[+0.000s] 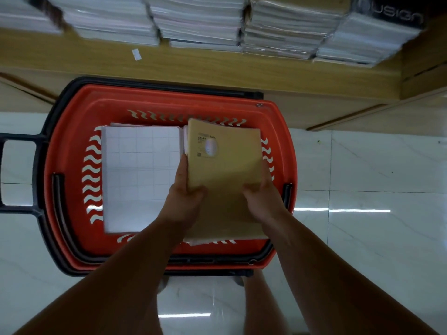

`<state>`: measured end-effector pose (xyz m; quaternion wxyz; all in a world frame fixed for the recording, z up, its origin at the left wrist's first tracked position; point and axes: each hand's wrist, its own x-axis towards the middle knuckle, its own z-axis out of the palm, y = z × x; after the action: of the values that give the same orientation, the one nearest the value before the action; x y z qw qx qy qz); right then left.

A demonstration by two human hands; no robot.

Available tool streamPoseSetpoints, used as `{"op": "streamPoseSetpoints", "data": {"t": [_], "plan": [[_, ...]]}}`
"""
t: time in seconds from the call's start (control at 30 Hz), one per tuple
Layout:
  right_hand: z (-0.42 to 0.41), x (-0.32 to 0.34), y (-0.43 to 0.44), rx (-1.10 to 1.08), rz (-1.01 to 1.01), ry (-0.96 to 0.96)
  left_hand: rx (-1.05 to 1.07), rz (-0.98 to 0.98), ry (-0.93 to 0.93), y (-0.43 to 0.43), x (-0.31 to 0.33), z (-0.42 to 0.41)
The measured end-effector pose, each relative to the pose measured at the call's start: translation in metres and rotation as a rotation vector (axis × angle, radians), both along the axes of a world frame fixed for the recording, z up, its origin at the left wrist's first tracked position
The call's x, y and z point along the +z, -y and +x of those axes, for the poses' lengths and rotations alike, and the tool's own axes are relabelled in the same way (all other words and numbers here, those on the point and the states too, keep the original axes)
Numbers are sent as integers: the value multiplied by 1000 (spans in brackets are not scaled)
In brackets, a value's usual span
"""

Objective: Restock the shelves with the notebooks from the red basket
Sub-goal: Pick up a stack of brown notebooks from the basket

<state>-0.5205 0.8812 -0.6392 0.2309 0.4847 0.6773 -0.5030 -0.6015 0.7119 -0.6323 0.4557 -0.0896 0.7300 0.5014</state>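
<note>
My left hand (186, 199) and right hand (262, 201) pinch the brown notebook stack (225, 163) by its near end above the red basket (72, 112), seemingly mid-pickup; next, forward to the shelf (217, 71).

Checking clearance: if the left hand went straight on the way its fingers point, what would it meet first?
Likely the far wall of the basket. If the left hand is above the rim, it would meet the shelf behind instead. Depth is unclear. The notebooks it grips would go along.
</note>
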Motion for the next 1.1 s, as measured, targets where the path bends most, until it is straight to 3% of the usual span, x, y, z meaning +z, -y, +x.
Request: {"op": "streamPoseSetpoints", "data": {"t": [0.17,0.4,0.93,1.1], "plan": [[-1,20,2,-109,-104,-5,-25,6,-39,2,26,-6],[-4,97,1,-114,-149,-48,24,45,-74,15,109,-9],[-37,398,47,-120,-151,-391,119,183,-194,86,399,-60],[-23,455,69,-188,-130,-497,-2,284,-218,97,458,-67]]}}
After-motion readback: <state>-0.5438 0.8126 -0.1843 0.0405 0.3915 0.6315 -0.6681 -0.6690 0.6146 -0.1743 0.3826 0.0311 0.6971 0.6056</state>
